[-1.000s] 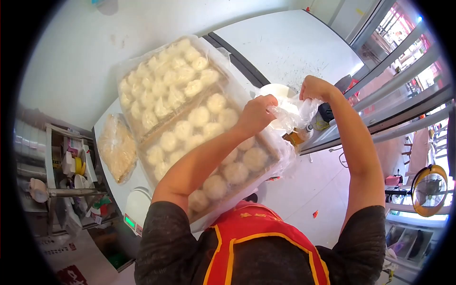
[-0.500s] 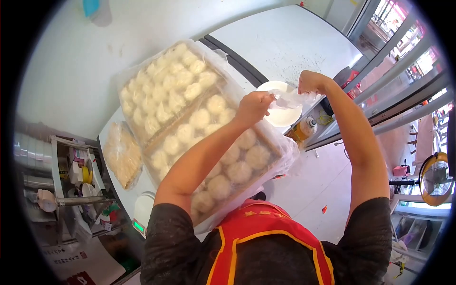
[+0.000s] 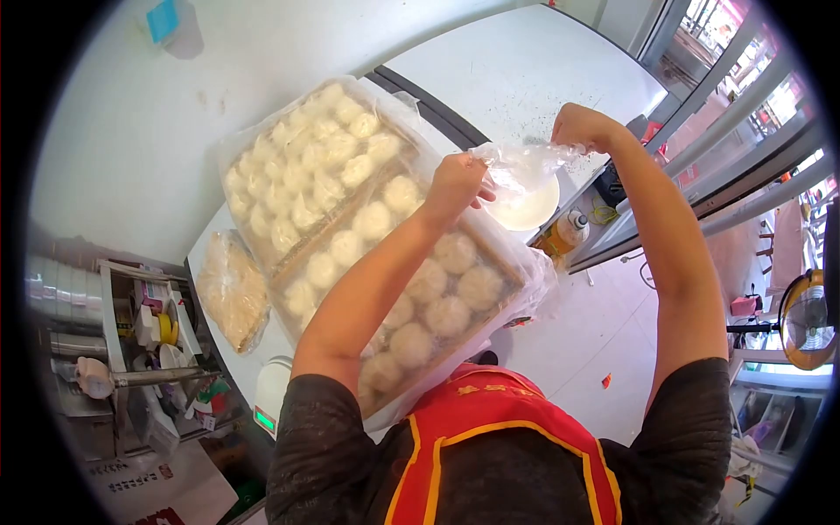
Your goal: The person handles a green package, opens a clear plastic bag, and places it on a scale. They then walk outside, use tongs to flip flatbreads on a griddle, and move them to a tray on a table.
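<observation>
Two bare hands stretch a piece of clear film (image 3: 529, 164) above a white bowl (image 3: 528, 213). The left hand (image 3: 457, 186) pinches one end in a closed grip, its lower fingers curled loosely beneath; the right hand (image 3: 584, 129), slightly farther out, pinches the opposite end, wrist bent and knuckles uppermost. The film hangs crumpled between them and hides part of the bowl's far rim; whether it touches the bowl cannot be told.

Left of the bowl, two trays (image 3: 503, 260) lie side by side, both under clear plastic and filled with rows of pale buns (image 3: 324, 157). Those in the farther tray sit closely packed; those in the nearer one are rounder and partly hidden by the left forearm. A clear bag (image 3: 232, 297) of flat tan contents rests left of the trays, with a scale (image 3: 273, 394), its display lit green, nearer the body. A bottle (image 3: 567, 231) of amber liquid stands just beside the bowl. Dark specks mark the white counter (image 3: 516, 66) near the right hand.
</observation>
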`<state>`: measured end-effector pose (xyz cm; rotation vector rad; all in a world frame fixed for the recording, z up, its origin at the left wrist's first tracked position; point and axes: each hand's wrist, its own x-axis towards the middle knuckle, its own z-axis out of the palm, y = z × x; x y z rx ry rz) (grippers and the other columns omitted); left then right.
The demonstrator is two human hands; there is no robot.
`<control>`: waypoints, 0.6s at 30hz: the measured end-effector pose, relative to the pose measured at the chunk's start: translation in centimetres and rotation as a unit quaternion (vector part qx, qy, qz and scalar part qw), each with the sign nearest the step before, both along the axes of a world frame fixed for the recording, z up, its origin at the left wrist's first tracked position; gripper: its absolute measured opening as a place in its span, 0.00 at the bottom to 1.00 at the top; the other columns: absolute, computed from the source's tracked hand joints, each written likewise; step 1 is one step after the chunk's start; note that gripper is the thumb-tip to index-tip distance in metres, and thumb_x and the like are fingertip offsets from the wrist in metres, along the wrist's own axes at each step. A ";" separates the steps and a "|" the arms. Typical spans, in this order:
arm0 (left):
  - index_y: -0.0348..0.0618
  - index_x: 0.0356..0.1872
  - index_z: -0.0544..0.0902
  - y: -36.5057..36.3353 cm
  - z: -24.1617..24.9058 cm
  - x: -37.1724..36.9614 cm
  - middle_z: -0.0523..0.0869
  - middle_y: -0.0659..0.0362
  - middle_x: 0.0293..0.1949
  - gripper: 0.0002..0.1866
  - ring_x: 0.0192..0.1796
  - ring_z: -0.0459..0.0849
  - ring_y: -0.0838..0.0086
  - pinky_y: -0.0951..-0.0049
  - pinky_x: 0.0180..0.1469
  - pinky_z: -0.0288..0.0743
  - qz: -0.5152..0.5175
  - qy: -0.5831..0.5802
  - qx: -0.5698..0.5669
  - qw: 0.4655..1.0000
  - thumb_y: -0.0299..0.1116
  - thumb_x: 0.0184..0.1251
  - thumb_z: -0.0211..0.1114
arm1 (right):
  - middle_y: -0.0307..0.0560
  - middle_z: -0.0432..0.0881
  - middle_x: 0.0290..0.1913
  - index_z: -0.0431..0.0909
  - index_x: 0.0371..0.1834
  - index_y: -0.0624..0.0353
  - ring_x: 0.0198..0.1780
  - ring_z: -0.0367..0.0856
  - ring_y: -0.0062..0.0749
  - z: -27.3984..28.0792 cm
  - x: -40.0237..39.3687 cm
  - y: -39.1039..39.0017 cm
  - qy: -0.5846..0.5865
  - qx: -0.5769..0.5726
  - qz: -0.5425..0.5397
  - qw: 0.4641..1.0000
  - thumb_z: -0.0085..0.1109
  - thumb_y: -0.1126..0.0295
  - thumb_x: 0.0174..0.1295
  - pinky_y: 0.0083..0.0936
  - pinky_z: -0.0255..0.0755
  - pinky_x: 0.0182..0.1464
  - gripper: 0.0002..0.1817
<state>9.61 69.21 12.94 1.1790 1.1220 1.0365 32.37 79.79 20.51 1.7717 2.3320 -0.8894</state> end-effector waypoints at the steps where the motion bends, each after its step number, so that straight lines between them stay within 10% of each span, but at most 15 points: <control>1: 0.34 0.31 0.79 -0.1 0.4 0.0 0.81 0.57 0.25 0.18 0.22 0.83 0.74 0.79 0.18 0.68 0.007 -0.001 0.010 1.000 0.42 0.66 0.53 | 0.46 0.74 0.15 0.81 0.22 0.69 0.15 0.70 0.28 0.1 0.3 0.2 0.022 0.011 -0.002 1.000 0.58 0.72 0.42 0.26 0.60 0.15 0.09; 5: 0.35 0.27 0.79 -0.1 0.1 0.4 0.81 0.56 0.22 0.19 0.20 0.82 0.73 0.77 0.19 0.69 0.007 0.033 0.037 0.999 0.42 0.66 0.53 | 0.61 0.77 0.18 0.79 0.21 0.72 0.24 0.81 0.45 -1.4 -0.1 -0.2 0.152 0.170 -0.094 0.969 0.59 0.71 0.41 0.34 0.73 0.28 0.11; 7: 0.35 0.25 0.80 -0.5 0.8 0.9 0.81 0.55 0.19 0.19 0.19 0.82 0.72 0.74 0.21 0.70 0.024 0.107 0.033 0.993 0.42 0.66 0.53 | 0.63 0.80 0.23 0.81 0.26 0.71 0.31 0.83 0.48 -2.0 -1.2 -1.4 0.015 0.175 -0.037 0.984 0.59 0.67 0.45 0.35 0.75 0.35 0.14; 11: 0.35 0.23 0.80 0.0 0.6 0.6 0.80 0.53 0.16 0.19 0.17 0.82 0.70 0.70 0.25 0.73 0.033 0.192 0.074 0.978 0.41 0.65 0.54 | 0.59 0.82 0.26 0.80 0.26 0.70 0.32 0.83 0.46 -0.9 -1.6 -3.3 0.219 0.172 -0.178 0.944 0.58 0.66 0.49 0.34 0.76 0.39 0.14; 13: 0.33 0.27 0.81 0.5 -0.6 0.3 0.82 0.54 0.19 0.18 0.17 0.79 0.75 0.74 0.19 0.67 0.041 0.184 0.064 0.980 0.39 0.64 0.53 | 0.52 0.79 0.19 0.79 0.24 0.68 0.20 0.79 0.36 -2.3 -0.7 -3.3 0.123 0.149 -0.117 0.974 0.58 0.67 0.52 0.31 0.72 0.23 0.12; 18: 0.31 0.31 0.81 1.0 0.0 -0.5 0.83 0.55 0.21 0.15 0.16 0.78 0.76 0.76 0.16 0.64 0.018 0.188 0.024 0.982 0.36 0.64 0.53 | 0.45 0.77 0.17 0.79 0.24 0.66 0.18 0.75 0.26 -2.4 0.2 -3.6 0.205 0.122 -0.191 0.952 0.59 0.66 0.54 0.27 0.71 0.21 0.12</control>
